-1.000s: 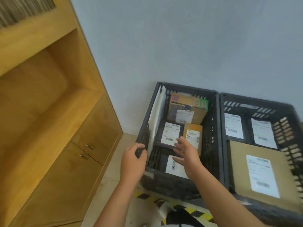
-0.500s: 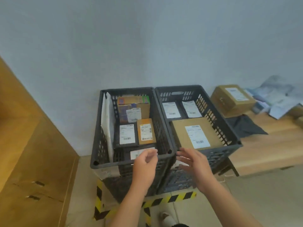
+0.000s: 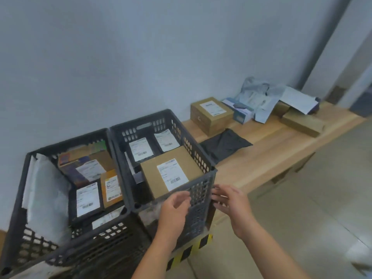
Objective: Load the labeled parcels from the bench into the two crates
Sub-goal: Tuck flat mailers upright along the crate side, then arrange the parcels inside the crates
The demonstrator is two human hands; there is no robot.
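One head-worn camera looks forward and steeply down from above, standing close in front of the right crate (image 3: pixel 198 198), near its front corner. The left crate (image 3: pixel 90 234) fills the frame's lower left beside it, and the surface (image 3: pixel 271 150) stretches away to the right of that crate along the wall.

The left hand (image 3: pixel 174 210) and right hand (image 3: pixel 231 205) are bare, and so are both forearms (image 3: pixel 267 250) (uncovered down to the picture's lower edge). The fingers (image 3: pixel 218 198) look slim, though blur smears them.
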